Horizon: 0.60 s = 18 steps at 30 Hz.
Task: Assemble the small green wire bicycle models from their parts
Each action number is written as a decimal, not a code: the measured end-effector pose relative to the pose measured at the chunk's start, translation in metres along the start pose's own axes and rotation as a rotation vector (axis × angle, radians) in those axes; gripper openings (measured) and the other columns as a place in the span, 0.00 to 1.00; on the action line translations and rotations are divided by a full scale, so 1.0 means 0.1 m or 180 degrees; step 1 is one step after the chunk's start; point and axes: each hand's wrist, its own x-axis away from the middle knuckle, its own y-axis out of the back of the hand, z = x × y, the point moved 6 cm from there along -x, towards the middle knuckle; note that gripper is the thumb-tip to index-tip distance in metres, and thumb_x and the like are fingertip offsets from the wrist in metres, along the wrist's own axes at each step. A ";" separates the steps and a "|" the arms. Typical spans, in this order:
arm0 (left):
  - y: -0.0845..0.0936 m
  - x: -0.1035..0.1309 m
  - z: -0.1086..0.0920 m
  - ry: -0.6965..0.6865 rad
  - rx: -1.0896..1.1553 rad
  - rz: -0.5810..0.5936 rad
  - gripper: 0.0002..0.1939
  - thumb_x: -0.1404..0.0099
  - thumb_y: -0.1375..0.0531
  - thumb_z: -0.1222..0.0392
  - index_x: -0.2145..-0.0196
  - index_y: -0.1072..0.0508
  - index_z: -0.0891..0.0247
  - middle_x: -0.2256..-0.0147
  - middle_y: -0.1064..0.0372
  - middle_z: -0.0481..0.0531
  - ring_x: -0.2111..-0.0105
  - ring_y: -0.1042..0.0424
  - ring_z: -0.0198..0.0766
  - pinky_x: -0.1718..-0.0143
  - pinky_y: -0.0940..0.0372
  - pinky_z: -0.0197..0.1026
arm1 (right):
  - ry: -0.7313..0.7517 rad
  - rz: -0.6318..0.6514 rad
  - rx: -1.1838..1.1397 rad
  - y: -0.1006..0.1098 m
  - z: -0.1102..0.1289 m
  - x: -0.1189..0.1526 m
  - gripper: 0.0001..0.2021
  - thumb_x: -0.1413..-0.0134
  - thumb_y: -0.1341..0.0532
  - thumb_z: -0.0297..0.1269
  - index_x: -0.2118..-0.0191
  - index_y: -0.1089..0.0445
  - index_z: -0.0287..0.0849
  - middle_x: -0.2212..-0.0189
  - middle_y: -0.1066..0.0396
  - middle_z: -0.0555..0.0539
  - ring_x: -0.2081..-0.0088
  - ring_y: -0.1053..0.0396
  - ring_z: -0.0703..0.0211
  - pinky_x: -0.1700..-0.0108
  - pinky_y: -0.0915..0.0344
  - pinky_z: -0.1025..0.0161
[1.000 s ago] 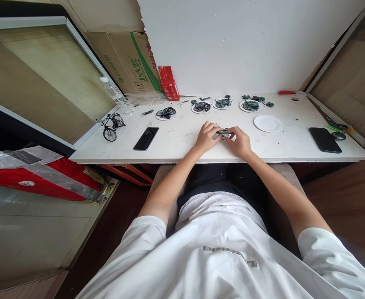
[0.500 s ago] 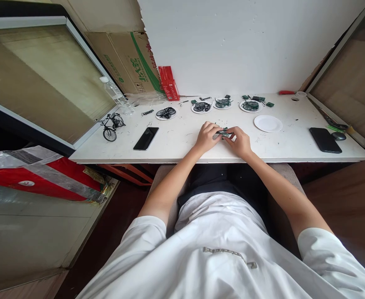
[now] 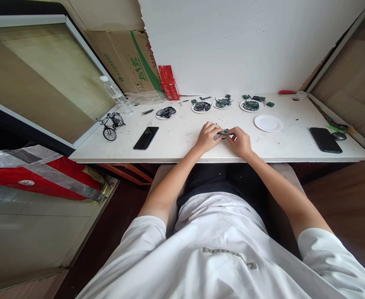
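Between both hands is a small dark green part (image 3: 225, 133), held just above the white table (image 3: 182, 145). My left hand (image 3: 207, 138) pinches its left end, and my right hand (image 3: 240, 141) grips the right end with thumb and fingers. The fingers hide much of its shape. Tiny green bits lie on the table just behind the hands. An empty white plate (image 3: 268, 123) is to the right. Behind stand plates of dark and green parts, among them one plate (image 3: 251, 106) with green pieces and another (image 3: 202, 107) with black wheel-like pieces.
At the left are a small black model bicycle (image 3: 110, 125), a phone (image 3: 146, 138), a plate of black parts (image 3: 166, 112) and a clear bottle (image 3: 117, 95). A red box (image 3: 169, 83) leans at the back. Another black phone (image 3: 325, 140) and pliers (image 3: 334, 122) lie right.
The green part has turned slightly between my fingers, and more of its long edge shows. Both hands have stayed almost in place.
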 end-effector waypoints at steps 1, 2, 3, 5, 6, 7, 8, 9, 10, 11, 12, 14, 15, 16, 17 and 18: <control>0.00 0.00 0.00 -0.0009 -0.0001 0.0007 0.09 0.26 0.35 0.59 0.50 0.17 0.57 0.56 0.21 0.59 0.49 0.27 0.52 0.46 0.28 0.59 | -0.0009 0.0003 -0.0001 0.00 -0.01 0.00 0.14 0.29 0.36 0.54 0.57 0.26 0.49 0.57 0.18 0.45 0.70 0.26 0.56 0.64 0.29 0.56; -0.01 0.00 0.00 -0.0008 -0.0003 0.0013 0.09 0.26 0.35 0.59 0.50 0.17 0.56 0.55 0.21 0.59 0.49 0.27 0.52 0.46 0.28 0.59 | -0.0015 -0.0002 -0.0001 -0.01 -0.01 0.00 0.14 0.29 0.36 0.53 0.57 0.26 0.49 0.57 0.18 0.45 0.70 0.26 0.56 0.64 0.29 0.56; -0.01 0.00 0.01 -0.0003 -0.0006 0.0022 0.09 0.26 0.35 0.59 0.50 0.17 0.56 0.55 0.21 0.59 0.49 0.27 0.53 0.46 0.28 0.59 | -0.0016 -0.0011 0.0001 -0.01 -0.01 0.00 0.13 0.30 0.35 0.53 0.57 0.26 0.49 0.57 0.18 0.45 0.70 0.26 0.56 0.64 0.29 0.56; -0.01 0.00 0.01 0.0001 -0.0016 0.0036 0.09 0.26 0.35 0.59 0.50 0.17 0.56 0.55 0.21 0.59 0.49 0.27 0.53 0.46 0.28 0.59 | -0.0017 -0.0039 0.0014 0.00 -0.01 -0.01 0.12 0.30 0.34 0.52 0.55 0.25 0.48 0.57 0.18 0.46 0.71 0.26 0.56 0.65 0.30 0.56; -0.01 0.00 0.00 -0.0003 -0.0023 0.0038 0.09 0.26 0.35 0.60 0.50 0.17 0.57 0.55 0.21 0.59 0.49 0.28 0.53 0.46 0.28 0.59 | -0.0021 -0.0046 0.0026 0.00 -0.01 -0.01 0.12 0.30 0.34 0.51 0.54 0.25 0.48 0.57 0.18 0.46 0.71 0.26 0.56 0.65 0.30 0.56; -0.01 0.00 0.00 -0.0010 -0.0030 0.0035 0.10 0.26 0.35 0.61 0.50 0.17 0.57 0.55 0.21 0.59 0.49 0.28 0.53 0.46 0.28 0.59 | -0.0024 -0.0047 0.0040 0.00 -0.01 -0.01 0.12 0.30 0.34 0.50 0.53 0.24 0.48 0.56 0.18 0.46 0.71 0.26 0.56 0.65 0.30 0.56; -0.01 0.00 0.00 -0.0017 -0.0035 0.0030 0.10 0.27 0.36 0.62 0.50 0.17 0.57 0.55 0.21 0.59 0.49 0.28 0.53 0.46 0.28 0.59 | -0.0015 -0.0040 0.0052 0.01 0.00 -0.01 0.12 0.30 0.34 0.50 0.51 0.24 0.48 0.55 0.18 0.45 0.71 0.26 0.56 0.64 0.30 0.56; -0.01 0.00 0.00 -0.0020 -0.0039 0.0021 0.11 0.28 0.36 0.64 0.50 0.17 0.57 0.55 0.21 0.59 0.49 0.28 0.53 0.46 0.28 0.59 | 0.0006 -0.0023 0.0066 0.01 0.01 -0.01 0.12 0.30 0.34 0.49 0.50 0.23 0.48 0.54 0.17 0.45 0.71 0.26 0.56 0.64 0.30 0.56; -0.01 0.00 0.00 -0.0021 -0.0040 0.0008 0.12 0.28 0.37 0.65 0.50 0.17 0.58 0.55 0.21 0.59 0.49 0.28 0.53 0.46 0.27 0.59 | 0.0032 -0.0007 0.0086 0.01 0.01 -0.01 0.12 0.29 0.35 0.49 0.50 0.22 0.47 0.54 0.17 0.45 0.71 0.26 0.57 0.63 0.30 0.57; -0.01 0.00 0.01 -0.0026 -0.0036 -0.0007 0.13 0.29 0.37 0.66 0.50 0.17 0.58 0.55 0.21 0.59 0.49 0.28 0.53 0.46 0.27 0.58 | 0.0060 0.0013 0.0112 0.01 0.02 -0.01 0.13 0.29 0.35 0.48 0.49 0.22 0.47 0.54 0.17 0.44 0.71 0.26 0.57 0.63 0.29 0.57; -0.01 0.01 0.01 -0.0037 -0.0024 -0.0024 0.14 0.29 0.37 0.67 0.50 0.17 0.58 0.55 0.21 0.58 0.49 0.28 0.52 0.46 0.27 0.58 | 0.0085 0.0027 0.0141 0.01 0.03 0.00 0.13 0.28 0.35 0.48 0.49 0.21 0.47 0.54 0.17 0.44 0.71 0.26 0.57 0.63 0.30 0.57; -0.01 0.01 0.01 -0.0072 0.0005 -0.0059 0.14 0.29 0.37 0.67 0.50 0.17 0.58 0.55 0.21 0.59 0.49 0.28 0.52 0.47 0.27 0.57 | 0.0121 0.0035 0.0196 0.01 0.04 0.00 0.12 0.28 0.35 0.47 0.49 0.19 0.46 0.55 0.17 0.43 0.71 0.26 0.57 0.63 0.30 0.58; -0.01 0.01 0.01 -0.0095 0.0020 -0.0076 0.14 0.29 0.37 0.67 0.50 0.17 0.58 0.55 0.21 0.59 0.49 0.28 0.52 0.47 0.27 0.57 | 0.0134 0.0031 0.0215 0.02 0.04 0.00 0.12 0.29 0.34 0.46 0.50 0.19 0.46 0.55 0.17 0.43 0.71 0.26 0.57 0.63 0.30 0.58; -0.01 0.01 0.01 -0.0119 0.0033 -0.0089 0.14 0.29 0.37 0.67 0.50 0.17 0.58 0.55 0.21 0.59 0.49 0.28 0.52 0.47 0.27 0.56 | 0.0148 0.0031 0.0228 0.02 0.04 0.00 0.12 0.29 0.34 0.45 0.51 0.19 0.45 0.55 0.17 0.43 0.71 0.26 0.57 0.63 0.31 0.58; -0.01 0.01 0.01 -0.0139 0.0045 -0.0100 0.14 0.29 0.37 0.67 0.50 0.17 0.58 0.55 0.20 0.59 0.49 0.28 0.52 0.47 0.27 0.56 | 0.0159 0.0036 0.0237 0.02 0.05 0.00 0.11 0.29 0.34 0.45 0.51 0.18 0.45 0.55 0.16 0.43 0.71 0.27 0.57 0.64 0.31 0.58; 0.00 0.01 0.00 -0.0154 0.0055 -0.0109 0.14 0.29 0.37 0.67 0.50 0.17 0.58 0.55 0.21 0.59 0.49 0.28 0.52 0.47 0.27 0.56 | 0.0164 0.0041 0.0244 0.02 0.05 0.00 0.11 0.29 0.34 0.44 0.51 0.18 0.45 0.55 0.16 0.43 0.71 0.27 0.58 0.64 0.31 0.58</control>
